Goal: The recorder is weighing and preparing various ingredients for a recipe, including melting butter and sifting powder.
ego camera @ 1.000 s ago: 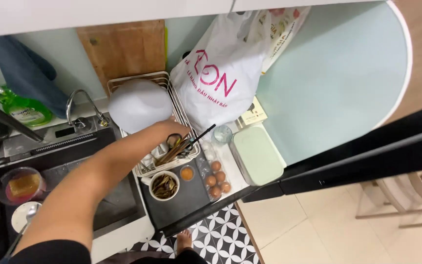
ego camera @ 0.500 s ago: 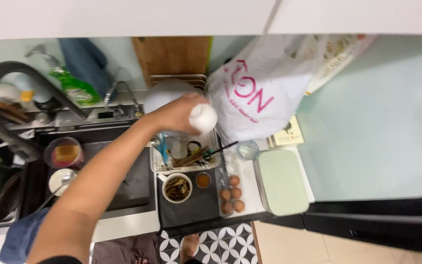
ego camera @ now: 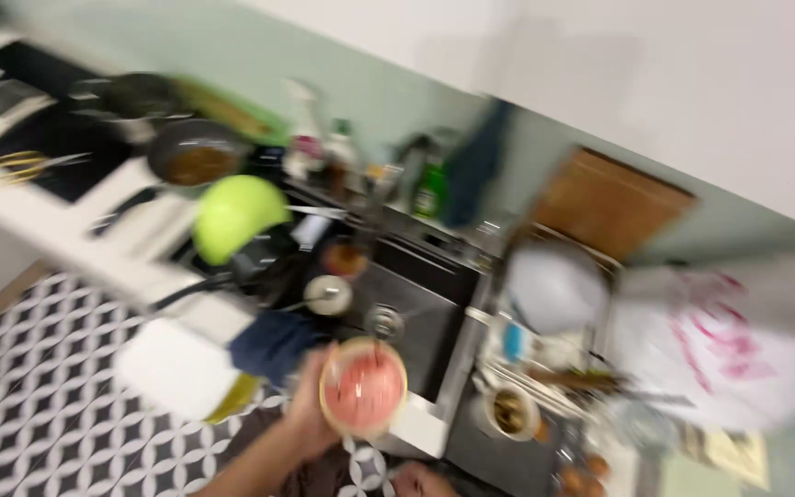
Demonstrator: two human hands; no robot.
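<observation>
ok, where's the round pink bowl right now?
Head view, bottom centre: the round pink bowl is held in a hand over the near edge of the dark steel sink, just right of the dark blue cloth.

Heavy motion blur; read finishes with caution. The bowl in your hand looks like smooth plastic, pinkish inside with a pale rim. The sink reads as brushed metal, dull sheen. The green bowl looks glossy, likely plastic. The board against the wall shows matt wood. The bag looks like thin crinkled plastic film. The dark blue cloth looks soft, matt. The floor tiles look smooth.
</observation>
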